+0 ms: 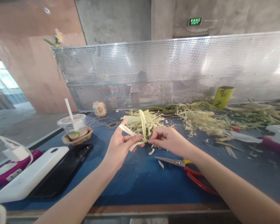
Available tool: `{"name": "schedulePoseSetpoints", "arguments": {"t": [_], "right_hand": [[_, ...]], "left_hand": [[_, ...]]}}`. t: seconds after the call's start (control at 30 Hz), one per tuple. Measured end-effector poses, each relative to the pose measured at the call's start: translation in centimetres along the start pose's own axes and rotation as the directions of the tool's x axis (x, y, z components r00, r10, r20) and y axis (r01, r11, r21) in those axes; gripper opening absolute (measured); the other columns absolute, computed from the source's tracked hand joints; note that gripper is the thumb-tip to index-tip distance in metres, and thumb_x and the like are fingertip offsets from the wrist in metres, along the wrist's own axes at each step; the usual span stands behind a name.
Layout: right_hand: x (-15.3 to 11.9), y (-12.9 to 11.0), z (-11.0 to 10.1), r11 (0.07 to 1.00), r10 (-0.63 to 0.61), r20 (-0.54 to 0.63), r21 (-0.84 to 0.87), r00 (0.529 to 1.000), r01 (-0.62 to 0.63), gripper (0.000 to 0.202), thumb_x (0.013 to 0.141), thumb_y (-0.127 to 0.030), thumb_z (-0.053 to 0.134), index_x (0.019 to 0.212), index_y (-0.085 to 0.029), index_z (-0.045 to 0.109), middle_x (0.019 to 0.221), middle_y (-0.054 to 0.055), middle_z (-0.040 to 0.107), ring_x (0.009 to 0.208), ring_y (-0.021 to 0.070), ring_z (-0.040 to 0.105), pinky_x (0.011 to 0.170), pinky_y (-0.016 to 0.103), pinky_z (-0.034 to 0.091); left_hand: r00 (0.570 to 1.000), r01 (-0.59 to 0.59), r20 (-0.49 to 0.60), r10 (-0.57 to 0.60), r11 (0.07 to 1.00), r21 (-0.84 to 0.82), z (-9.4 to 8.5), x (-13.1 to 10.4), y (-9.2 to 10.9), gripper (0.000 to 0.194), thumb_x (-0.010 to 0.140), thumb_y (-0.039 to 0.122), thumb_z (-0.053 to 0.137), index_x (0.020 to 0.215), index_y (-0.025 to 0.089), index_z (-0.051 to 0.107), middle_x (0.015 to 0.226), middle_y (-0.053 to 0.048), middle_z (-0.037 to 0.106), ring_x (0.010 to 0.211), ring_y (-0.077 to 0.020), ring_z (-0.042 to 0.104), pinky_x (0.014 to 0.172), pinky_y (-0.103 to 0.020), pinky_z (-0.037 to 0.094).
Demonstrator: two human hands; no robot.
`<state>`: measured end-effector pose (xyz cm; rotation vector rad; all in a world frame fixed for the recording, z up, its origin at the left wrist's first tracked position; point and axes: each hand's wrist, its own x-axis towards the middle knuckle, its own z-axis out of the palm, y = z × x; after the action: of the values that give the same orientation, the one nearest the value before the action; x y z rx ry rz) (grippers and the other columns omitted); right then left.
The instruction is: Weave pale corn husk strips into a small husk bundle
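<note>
I note both hands pinching one pale flat corn-husk strip (131, 133) mid-tabletop, left hand (121, 146) gripping the far-left end, right hand (169, 141) at its near end, axis slanting toward the far-left corner.

Both hands meet over the blue worktop (135, 180). The left hand (119, 146) pinches a pale husk strip (128, 130); the right hand (169, 140) grips the bundle of strips (142, 122) beside it. Red-handled scissors (189, 171) lie under the right wrist. A power bank (30, 174) and phone (63, 169) sit by the left edge.
</note>
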<state>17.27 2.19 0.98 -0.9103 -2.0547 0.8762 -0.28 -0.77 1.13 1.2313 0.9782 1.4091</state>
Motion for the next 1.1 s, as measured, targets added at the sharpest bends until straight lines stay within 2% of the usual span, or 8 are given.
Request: {"name": "schedulePoseSetpoints", "arguments": {"t": [0.17, 0.3, 0.37, 0.47, 0.53, 0.63, 0.77, 1.1], "right_hand": [[-0.2, 0.0, 0.1, 0.991, -0.075, -0.035, -0.115, 0.997, 0.071, 0.009, 0.075, -0.019, 0.057, 0.066, -0.018, 0.055, 0.064, -0.002, 0.058, 0.057, 0.0093, 0.05, 0.053, 0.021, 0.04], [-0.4, -0.1, 0.3, 0.934, -0.276, -0.117, -0.267, 0.954, 0.237, 0.002, 0.079, -0.02, 0.056, 0.076, -0.018, 0.056, 0.075, 0.001, 0.062, 0.067, 0.0121, 0.055, 0.062, 0.024, 0.043], [-0.6, -0.1, 0.4, 0.8, -0.48, -0.142, -0.476, 0.866, 0.365, 0.007, 0.08, -0.021, 0.056, 0.086, -0.019, 0.058, 0.086, 0.004, 0.061, 0.081, 0.0159, 0.054, 0.072, 0.03, 0.042], [-0.9, -0.1, 0.8, 0.495, -0.699, -0.027, -0.74, 0.715, 0.455, 0.012, 0.082, -0.022, 0.055, 0.093, -0.024, 0.06, 0.1, 0.006, 0.058, 0.092, 0.0197, 0.048, 0.082, 0.037, 0.035], [-1.0, 0.2, 1.2, 0.373, -0.737, 0.049, -0.802, 0.674, 0.467, 0.008, 0.083, -0.021, 0.055, 0.088, -0.025, 0.06, 0.102, 0.004, 0.059, 0.091, 0.0194, 0.047, 0.082, 0.037, 0.033], [-0.9, 0.5, 1.6, 0.302, -0.771, 0.085, -0.823, 0.631, 0.48, 0.01, 0.084, -0.018, 0.053, 0.08, -0.024, 0.059, 0.101, 0.001, 0.061, 0.092, 0.0171, 0.045, 0.083, 0.035, 0.032], [-1.0, 0.2, 1.4, 0.292, -0.775, 0.081, -0.833, 0.627, 0.469, 0.012, 0.084, -0.015, 0.051, 0.081, -0.025, 0.059, 0.101, -0.001, 0.062, 0.092, 0.0158, 0.045, 0.083, 0.034, 0.03], [-1.2, 0.3, 1.5, 0.246, -0.777, 0.105, -0.856, 0.62, 0.454, 0.017, 0.085, -0.013, 0.05, 0.076, -0.025, 0.058, 0.101, -0.004, 0.064, 0.088, 0.0143, 0.046, 0.081, 0.035, 0.028]], "left_hand": [[0.993, 0.058, 0.105, -0.062, 0.998, 0.037, 0.3, -0.1, 0.2, 0.097, 0.072, 0.017, 0.067, 0.143, 0.018, 0.001, 0.068, -0.004, 0.07, 0.06, -0.0202, 0.068, 0.044, -0.021, 0.047], [0.986, 0.065, 0.155, -0.059, 0.997, -0.035, 0.2, 0.1, 0.0, 0.097, 0.069, 0.014, 0.069, 0.143, 0.019, 0.006, 0.075, -0.005, 0.072, 0.068, -0.0198, 0.069, 0.051, -0.022, 0.052], [0.988, 0.077, 0.143, -0.063, 0.993, -0.093, 0.1, 0.2, -0.2, 0.091, 0.072, 0.014, 0.067, 0.142, 0.021, 0.01, 0.077, -0.004, 0.073, 0.067, -0.0174, 0.068, 0.056, -0.023, 0.054], [0.977, 0.12, 0.192, -0.088, 0.98, -0.159, 0.1, 0.1, -0.5, 0.08, 0.074, 0.016, 0.065, 0.14, 0.021, 0.02, 0.08, -0.005, 0.073, 0.068, -0.0165, 0.069, 0.061, -0.024, 0.055], [0.966, 0.158, 0.23, -0.115, 0.971, -0.179, 0.2, 0.0, -0.5, 0.078, 0.074, 0.016, 0.066, 0.139, 0.019, 0.024, 0.08, -0.006, 0.073, 0.071, -0.0182, 0.069, 0.061, -0.025, 0.055], [0.969, 0.2, 0.187, -0.161, 0.956, -0.215, 0.4, -0.1, -0.4, 0.082, 0.074, 0.013, 0.065, 0.141, 0.015, 0.017, 0.074, -0.005, 0.072, 0.071, -0.0177, 0.069, 0.061, -0.023, 0.055], [0.969, 0.235, 0.143, -0.204, 0.938, -0.253, 0.4, -0.1, -0.4, 0.084, 0.078, 0.01, 0.06, 0.142, 0.014, 0.007, 0.071, -0.004, 0.072, 0.067, -0.0155, 0.069, 0.055, -0.018, 0.053], [0.967, 0.224, 0.171, -0.188, 0.948, -0.225, 0.6, -0.3, -0.5, 0.079, 0.075, 0.01, 0.063, 0.14, 0.012, 0.018, 0.075, -0.005, 0.072, 0.066, -0.0141, 0.068, 0.061, -0.021, 0.055]]}}
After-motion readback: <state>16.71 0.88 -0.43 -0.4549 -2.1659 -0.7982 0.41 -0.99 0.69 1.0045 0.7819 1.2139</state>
